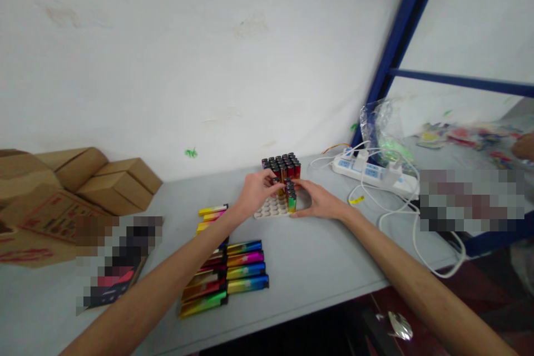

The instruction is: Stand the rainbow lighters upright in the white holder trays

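Lighters (282, 168) in the white tray (271, 208) half hide both hands' fingertips, left (255, 192) and right (316, 200); grips unclear.

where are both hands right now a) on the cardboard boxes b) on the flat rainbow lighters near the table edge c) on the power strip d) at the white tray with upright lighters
d: the left hand and right hand meet at the tray, around the upright lighters standing in it.

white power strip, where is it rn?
In the head view, the white power strip with plugged-in chargers lies on the grey table, back right, beside the blue metal frame, right of the right hand.
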